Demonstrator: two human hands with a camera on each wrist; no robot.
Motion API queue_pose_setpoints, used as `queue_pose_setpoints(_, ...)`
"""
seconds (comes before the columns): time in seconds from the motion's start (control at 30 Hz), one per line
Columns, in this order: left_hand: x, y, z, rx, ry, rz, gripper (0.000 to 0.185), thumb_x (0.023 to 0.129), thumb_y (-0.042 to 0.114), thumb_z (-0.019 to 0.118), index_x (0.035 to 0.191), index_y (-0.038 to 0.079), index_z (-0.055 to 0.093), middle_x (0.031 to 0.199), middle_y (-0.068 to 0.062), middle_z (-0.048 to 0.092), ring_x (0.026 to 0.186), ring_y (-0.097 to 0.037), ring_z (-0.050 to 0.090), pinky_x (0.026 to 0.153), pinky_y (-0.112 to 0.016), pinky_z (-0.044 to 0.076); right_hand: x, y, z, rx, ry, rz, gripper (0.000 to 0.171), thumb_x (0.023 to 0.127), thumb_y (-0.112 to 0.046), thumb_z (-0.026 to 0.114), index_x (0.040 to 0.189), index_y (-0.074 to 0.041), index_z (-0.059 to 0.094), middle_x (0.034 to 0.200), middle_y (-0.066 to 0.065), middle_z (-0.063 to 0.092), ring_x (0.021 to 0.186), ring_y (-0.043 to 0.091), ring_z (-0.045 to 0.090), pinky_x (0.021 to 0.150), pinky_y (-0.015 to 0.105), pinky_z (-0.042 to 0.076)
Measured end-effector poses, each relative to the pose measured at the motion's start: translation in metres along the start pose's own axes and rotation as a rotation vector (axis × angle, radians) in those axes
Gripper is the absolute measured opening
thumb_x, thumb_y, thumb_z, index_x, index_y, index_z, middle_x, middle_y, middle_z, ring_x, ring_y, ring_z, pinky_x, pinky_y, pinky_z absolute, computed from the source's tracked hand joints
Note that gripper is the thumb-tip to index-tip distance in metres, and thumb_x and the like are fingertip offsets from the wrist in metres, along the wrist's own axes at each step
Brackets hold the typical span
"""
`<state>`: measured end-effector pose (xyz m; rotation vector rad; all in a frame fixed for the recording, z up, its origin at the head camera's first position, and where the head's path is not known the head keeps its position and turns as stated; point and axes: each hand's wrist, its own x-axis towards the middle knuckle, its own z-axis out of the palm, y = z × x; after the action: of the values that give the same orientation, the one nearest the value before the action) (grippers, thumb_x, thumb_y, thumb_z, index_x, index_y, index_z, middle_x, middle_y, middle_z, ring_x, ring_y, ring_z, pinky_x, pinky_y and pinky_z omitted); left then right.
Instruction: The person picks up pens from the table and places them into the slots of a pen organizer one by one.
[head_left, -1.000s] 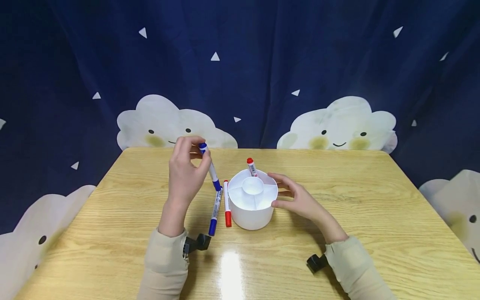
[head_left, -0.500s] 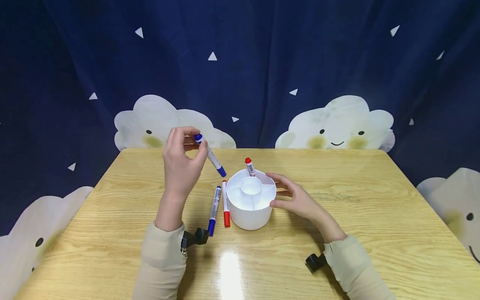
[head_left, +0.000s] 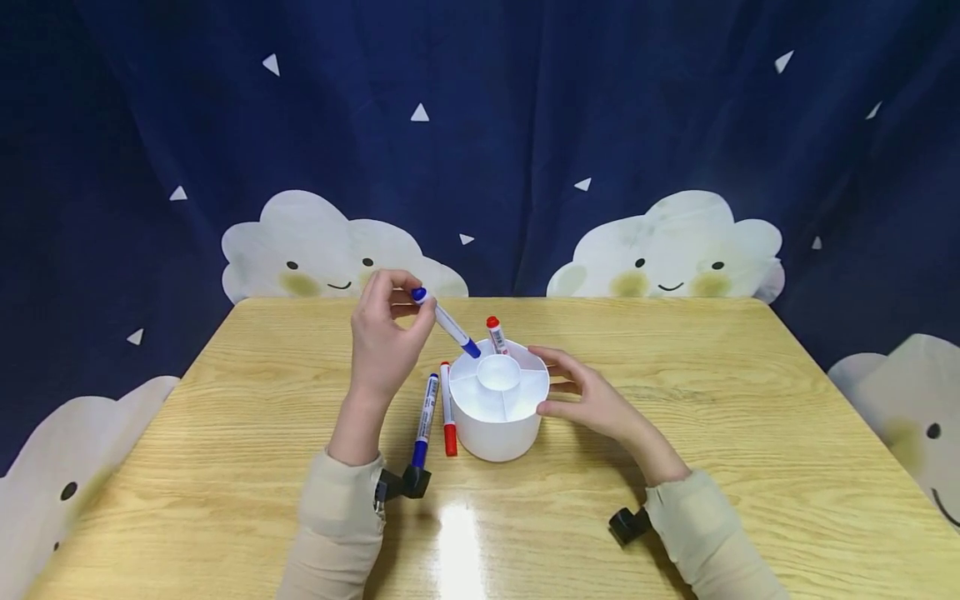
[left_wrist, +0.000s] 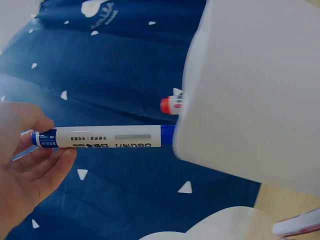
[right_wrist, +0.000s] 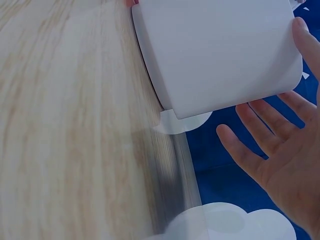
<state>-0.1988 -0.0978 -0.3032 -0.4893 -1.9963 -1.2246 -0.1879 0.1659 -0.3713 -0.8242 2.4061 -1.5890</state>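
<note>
My left hand (head_left: 386, 337) pinches a white whiteboard marker (head_left: 448, 323) with blue ends between thumb and fingers. It slants down to the right, its lower blue end over the back left of a round white divided pen holder (head_left: 497, 439). Seen from the left wrist, the marker (left_wrist: 107, 136) overlaps the holder's rim. A red-capped marker (head_left: 497, 335) stands in the holder's rear compartment. My right hand (head_left: 596, 400) rests on the holder's right side, thumb at the front, fingers towards the back. From the right wrist, those fingers (right_wrist: 267, 122) look spread and fairly straight.
Left of the holder, a blue-capped marker (head_left: 426, 421) and a red-capped marker (head_left: 448, 410) lie on the wooden table (head_left: 225, 467). A dark blue curtain (head_left: 495, 125) with clouds and triangles hangs behind the table. Each wrist carries a small black camera mount (head_left: 628, 527).
My left hand first lifted the blue marker off towards the upper left, then brought it right and down until its end came over the holder. The right hand stayed at the holder.
</note>
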Motion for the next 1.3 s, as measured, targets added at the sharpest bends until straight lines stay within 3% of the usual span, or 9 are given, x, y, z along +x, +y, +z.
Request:
queue_pose_setpoints(0.57, -0.01, -0.016, 0.024, 0.015, -0.219, -0.197, 0.016, 0.081, 0.003, 0.06, 0.096, 0.003, 0.053, 0.093, -0.008, 0.055, 0.081, -0.018, 0.061, 0.072, -0.027, 0.053, 0.002, 0.001, 0.0, 0.017, -0.012, -0.003, 0.069, 0.078, -0.008, 0.069, 0.138, -0.005, 0.034, 0.136, 0.015, 0.041, 0.115, 0.034, 0.047, 0.095, 0.055, 0.038)
queue_pose_setpoints(0.77, -0.012, -0.019, 0.03, 0.019, -0.315, -0.24, 0.018, 0.08, 0.004, 0.061, 0.096, 0.004, 0.053, 0.093, -0.008, 0.055, 0.083, -0.019, 0.061, 0.071, -0.028, 0.054, 0.002, 0.003, -0.001, 0.071, -0.01, -0.01, 0.07, 0.078, -0.006, 0.068, 0.138, -0.004, 0.033, 0.135, 0.015, 0.041, 0.116, 0.035, 0.045, 0.094, 0.046, 0.042)
queue_pose_setpoints(0.93, -0.015, -0.021, 0.035, 0.089, -0.42, -0.282, 0.018, 0.079, 0.006, 0.06, 0.095, 0.007, 0.051, 0.093, -0.006, 0.054, 0.083, -0.018, 0.059, 0.075, -0.028, 0.053, 0.001, 0.004, -0.001, 0.085, -0.01, -0.02, 0.069, 0.078, -0.004, 0.068, 0.138, -0.002, 0.033, 0.134, 0.016, 0.041, 0.115, 0.036, 0.045, 0.092, 0.041, 0.045)
queue_pose_setpoints(1.17, -0.016, -0.02, 0.033, 0.121, -0.45, -0.319, 0.017, 0.085, 0.015, 0.058, 0.099, 0.009, 0.05, 0.096, -0.005, 0.055, 0.086, -0.018, 0.057, 0.078, -0.03, 0.052, 0.001, 0.006, 0.0, 0.082, -0.011, -0.019, 0.07, 0.078, -0.005, 0.068, 0.138, -0.003, 0.033, 0.135, 0.016, 0.04, 0.116, 0.037, 0.045, 0.093, 0.046, 0.044)
queue_pose_setpoints(1.3, -0.014, -0.021, 0.029, 0.108, -0.426, -0.323, 0.019, 0.089, 0.021, 0.054, 0.102, 0.008, 0.051, 0.094, -0.005, 0.056, 0.086, -0.018, 0.056, 0.078, -0.031, 0.05, 0.001, 0.005, 0.0, 0.074, -0.009, -0.012, 0.07, 0.078, -0.006, 0.068, 0.138, -0.004, 0.033, 0.136, 0.015, 0.04, 0.116, 0.035, 0.045, 0.093, 0.048, 0.042)
